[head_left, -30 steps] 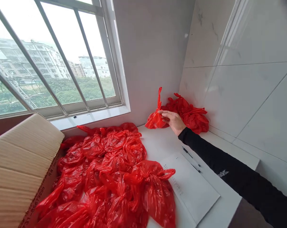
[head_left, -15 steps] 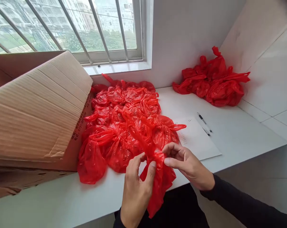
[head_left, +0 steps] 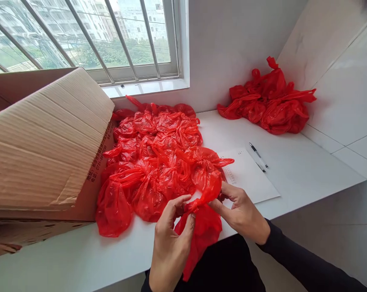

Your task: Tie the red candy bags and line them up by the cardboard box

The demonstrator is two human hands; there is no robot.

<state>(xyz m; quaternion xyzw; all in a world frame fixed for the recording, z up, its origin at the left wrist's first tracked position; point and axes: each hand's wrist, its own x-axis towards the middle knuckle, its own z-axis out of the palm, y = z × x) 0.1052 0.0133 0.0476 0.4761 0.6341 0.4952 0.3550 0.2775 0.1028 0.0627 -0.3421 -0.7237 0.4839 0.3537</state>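
Note:
Between my hands, at the counter's front edge, is a red plastic bag [head_left: 203, 229] with its lower part hanging down. My left hand [head_left: 172, 237] pinches a gathered, twisted part of it between thumb and fingers. My right hand [head_left: 239, 211] is closed on another part of the same bag, to the right; its fingertips are partly hidden. Just beyond my hands lie several knotted red plastic bags [head_left: 154, 182], packed close together. What they contain cannot be made out through the plastic.
A large open cardboard box [head_left: 49, 142] stands at the left, against the bagged rows. To the right, a white sheet of paper [head_left: 256, 182] and a pen [head_left: 258, 155] lie on the white counter [head_left: 317, 174]. More red bags [head_left: 271, 101] are heaped in the back corner, right of the barred window [head_left: 134, 40].
My right hand has drawn part of the red bag out to the right, so a twisted strand now stretches between my hands. The view has shifted slightly.

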